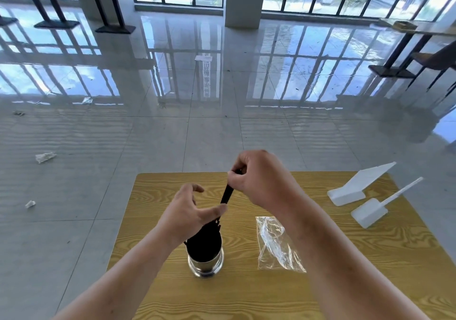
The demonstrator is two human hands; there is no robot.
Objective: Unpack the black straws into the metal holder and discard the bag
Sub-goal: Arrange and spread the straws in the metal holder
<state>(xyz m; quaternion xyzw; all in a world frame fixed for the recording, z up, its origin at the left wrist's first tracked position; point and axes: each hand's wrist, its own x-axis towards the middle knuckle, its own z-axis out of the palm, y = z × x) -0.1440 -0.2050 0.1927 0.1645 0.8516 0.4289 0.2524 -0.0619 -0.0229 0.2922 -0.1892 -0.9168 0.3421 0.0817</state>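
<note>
Right hand (256,179) pinches top of few straws (227,195), tilted, low ends toward holder (206,258) below-left; left hand (190,211) half open, steadies bunch; bag (276,243) flat on table (345,270), nearer right hand

We found no text that we could read. A small white sheet (204,58) lay on the glossy floor (172,132) far from us, and whatever was printed on it was too small to make out. Just below it, a vertical column of characters (206,78) showed as a reflection in the floor tiles, but they were too blurred for us to tell.
</note>
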